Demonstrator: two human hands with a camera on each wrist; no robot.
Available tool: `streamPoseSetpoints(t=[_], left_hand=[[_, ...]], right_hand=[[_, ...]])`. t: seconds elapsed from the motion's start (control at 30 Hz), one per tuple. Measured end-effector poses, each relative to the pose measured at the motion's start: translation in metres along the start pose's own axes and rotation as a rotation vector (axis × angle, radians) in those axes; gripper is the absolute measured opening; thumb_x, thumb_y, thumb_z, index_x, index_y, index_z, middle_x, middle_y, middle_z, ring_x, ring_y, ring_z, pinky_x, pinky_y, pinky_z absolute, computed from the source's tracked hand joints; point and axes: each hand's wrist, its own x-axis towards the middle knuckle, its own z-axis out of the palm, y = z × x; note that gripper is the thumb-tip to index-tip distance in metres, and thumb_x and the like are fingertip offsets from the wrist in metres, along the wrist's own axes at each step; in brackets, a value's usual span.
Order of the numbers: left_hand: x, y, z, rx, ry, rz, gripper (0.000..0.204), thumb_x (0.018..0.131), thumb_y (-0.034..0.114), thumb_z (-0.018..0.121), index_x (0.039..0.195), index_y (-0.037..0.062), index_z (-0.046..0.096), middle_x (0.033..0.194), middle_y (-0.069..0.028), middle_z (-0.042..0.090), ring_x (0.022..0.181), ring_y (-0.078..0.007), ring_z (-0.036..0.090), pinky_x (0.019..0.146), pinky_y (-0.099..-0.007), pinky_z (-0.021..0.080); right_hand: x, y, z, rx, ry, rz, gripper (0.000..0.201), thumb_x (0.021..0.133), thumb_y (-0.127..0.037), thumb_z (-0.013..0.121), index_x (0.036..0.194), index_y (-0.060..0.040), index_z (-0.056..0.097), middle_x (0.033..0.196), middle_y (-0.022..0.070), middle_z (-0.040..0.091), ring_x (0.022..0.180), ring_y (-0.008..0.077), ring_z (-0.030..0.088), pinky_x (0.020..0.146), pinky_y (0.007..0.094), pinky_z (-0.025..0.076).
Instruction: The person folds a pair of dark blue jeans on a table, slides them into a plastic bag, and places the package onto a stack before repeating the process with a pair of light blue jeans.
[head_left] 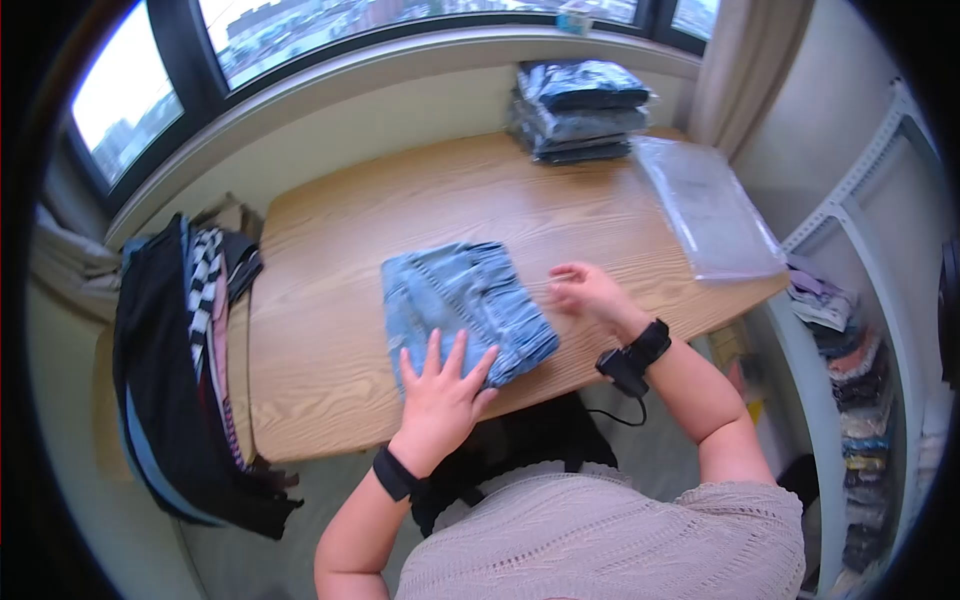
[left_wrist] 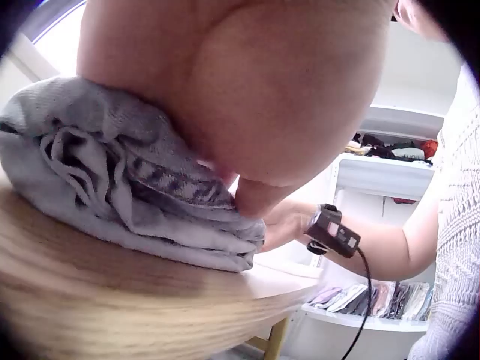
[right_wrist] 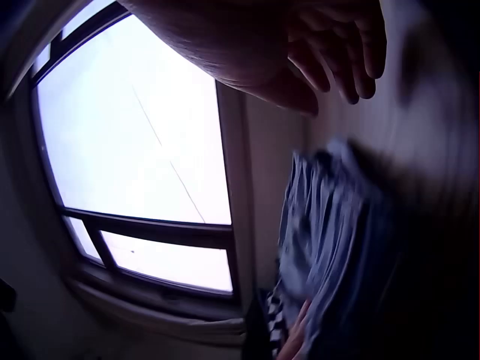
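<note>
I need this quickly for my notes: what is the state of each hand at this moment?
Left hand: open, fingers spread on the folded denim garment.
Right hand: open, fingers loosely bent, holding nothing.

Folded denim (head_left: 463, 300) partly hidden beneath left hand (head_left: 442, 393)

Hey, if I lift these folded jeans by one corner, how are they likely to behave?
The jeans will probably flop and unfold: the layers look soft, and no tie shows. They seem unlikely to roll, lying flat and folded on the table. A sideways push might rumple them, since the cloth already bunches under the left hand.
</note>
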Motion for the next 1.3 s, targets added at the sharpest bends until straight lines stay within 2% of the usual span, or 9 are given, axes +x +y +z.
streamPoseSetpoints(t=[0.13,0.2,0.3,0.63,0.7,0.83,1.07,1.13,1.3], left_hand=[[0.001,0.004,-0.001,0.003,0.005,-0.005,0.053,0.087,0.038,0.057,0.137,0.0286,0.043,0.141,-0.0154,0.040,0.131,-0.0414,0.032,0.100,-0.0679,0.022],[0.001,0.003,0.001,0.002,0.015,0.002,0.053,0.087,0.038,0.057,0.137,0.0287,0.043,0.141,-0.0153,0.040,0.131,-0.0412,0.032,0.100,-0.0678,0.022],[0.000,0.001,0.003,0.008,0.022,0.002,0.053,0.086,0.038,0.058,0.137,0.0289,0.044,0.141,-0.0151,0.040,0.131,-0.0408,0.032,0.100,-0.0677,0.022],[0.000,0.001,0.003,0.019,0.042,0.001,0.052,0.086,0.038,0.058,0.136,0.0287,0.045,0.139,-0.0150,0.042,0.130,-0.0404,0.034,0.100,-0.0668,0.023],[0.000,0.002,0.002,0.013,0.042,-0.002,0.052,0.086,0.038,0.058,0.136,0.0287,0.045,0.139,-0.0151,0.042,0.130,-0.0403,0.034,0.100,-0.0667,0.023],[0.000,0.002,-0.001,-0.001,0.025,-0.010,0.052,0.087,0.038,0.058,0.136,0.0287,0.045,0.139,-0.0155,0.042,0.130,-0.0403,0.034,0.101,-0.0663,0.022],[-0.002,-0.013,-0.005,-0.185,-0.013,-0.024,0.056,0.090,0.039,0.055,0.141,0.0207,0.040,0.138,-0.0159,0.044,0.130,-0.0401,0.034,0.103,-0.0632,0.021],[-0.006,-0.024,-0.005,-0.925,0.192,-0.077,0.060,0.095,0.038,0.049,0.145,0.0121,0.030,0.139,-0.0164,0.042,0.129,-0.0349,0.039,0.105,-0.0531,0.026],[-0.013,-0.024,-0.016,-1.328,0.475,-0.137,0.054,0.099,0.032,0.043,0.145,0.0070,0.028,0.132,-0.0181,0.048,0.116,-0.0238,0.052,0.094,-0.0343,0.043]], right_hand=[[0.021,-0.005,-0.141,-0.963,0.780,-0.481,0.034,0.078,-0.016,0.069,0.108,-0.0003,0.060,0.095,0.0162,0.065,0.087,0.0300,0.064,0.076,0.0382,0.051],[0.004,-0.022,-0.171,-1.374,0.992,-0.278,0.036,0.080,-0.021,0.066,0.109,0.0001,0.060,0.101,0.0211,0.064,0.094,0.0374,0.061,0.081,0.0446,0.050],[-0.001,-0.009,-0.211,-1.353,0.935,0.006,0.034,0.080,-0.027,0.064,0.101,-0.0001,0.064,0.096,0.0225,0.065,0.092,0.0392,0.062,0.080,0.0476,0.049],[-0.005,-0.008,-0.258,-0.636,1.325,-0.293,0.032,0.086,-0.031,0.056,0.092,-0.0028,0.070,0.087,0.0201,0.067,0.084,0.0359,0.065,0.077,0.0410,0.050],[-0.020,-0.035,-0.223,-0.635,1.290,-0.281,0.031,0.088,-0.029,0.058,0.092,-0.0007,0.070,0.089,0.0153,0.070,0.081,0.0258,0.067,0.077,0.0331,0.049],[-0.035,-0.056,-0.145,-0.333,0.820,-0.837,0.021,0.090,-0.016,0.060,0.095,0.0027,0.068,0.115,0.0064,0.066,0.092,0.0091,0.057,0.082,0.0241,0.045],[-0.071,-0.066,0.022,-0.227,-0.012,-0.793,0.012,0.093,-0.013,0.056,0.094,-0.0024,0.061,0.127,0.0100,0.058,0.111,0.0161,0.053,0.095,0.0287,0.041],[-0.071,-0.059,0.060,-0.310,-0.281,-0.822,0.006,0.092,-0.010,0.055,0.093,-0.0048,0.058,0.131,0.0119,0.054,0.120,0.0223,0.050,0.099,0.0340,0.040],[-0.070,-0.041,0.120,-0.817,-0.582,-1.021,0.005,0.090,-0.010,0.053,0.092,-0.0057,0.054,0.128,0.0141,0.053,0.122,0.0303,0.047,0.103,0.0476,0.034]])
